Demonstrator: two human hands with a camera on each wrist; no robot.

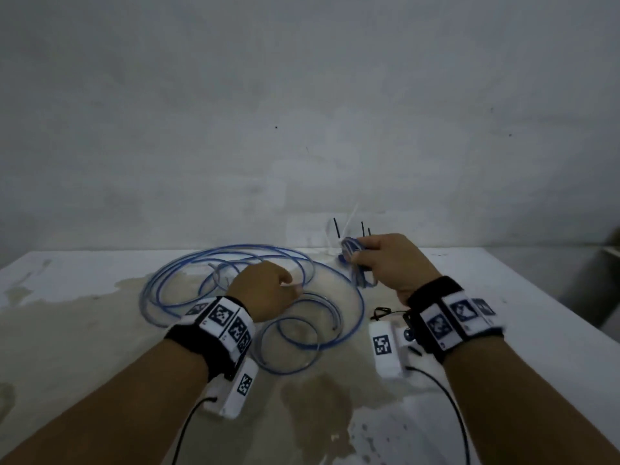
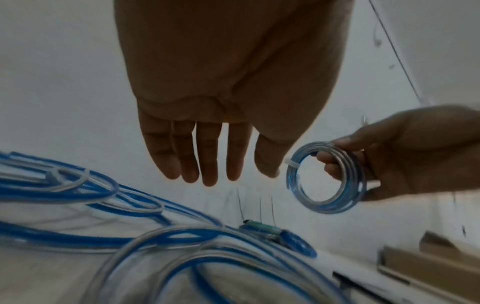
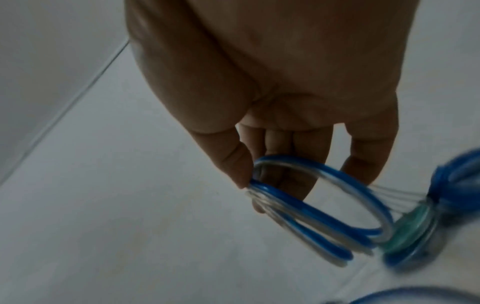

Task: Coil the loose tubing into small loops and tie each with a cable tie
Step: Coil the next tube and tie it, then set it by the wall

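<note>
Nearest the head camera are the 2 forearms, each strapped with a black band carrying white printed markers, thin black cables trailing from them across the table [image 1: 100, 330].

The left hand [image 1: 265, 290] hovers over the loose tubing [image 1: 188, 283]. From the wrist view its fingers [image 2: 207, 156] are straight and lie close together, thumb alongside, and they hold nothing; whether the fingertips touch the tubing below I cannot tell.

The right hand [image 1: 392, 263] is lifted above the far part of the table and grips a small coil [image 1: 357, 260] of the same blue and clear tubing. The thumb and curled fingers [image 3: 231, 160] pinch one side of the ring, with the rest of the ring hanging free. In the left wrist view a white cable tie [image 2: 292, 161] wraps the coil on the side away from the hand.

The loose tubing sprawls in several wide, overlapping loops on the stained white tabletop, mostly under and to the left of the left hand, with 1 smaller loop near the table's middle. Just beyond the right hand, near the wall [image 1: 302, 95], lies another small bundle [image 2: 272, 232] with thin dark and pale tie ends sticking upward; it is too blurred to say more.
</note>
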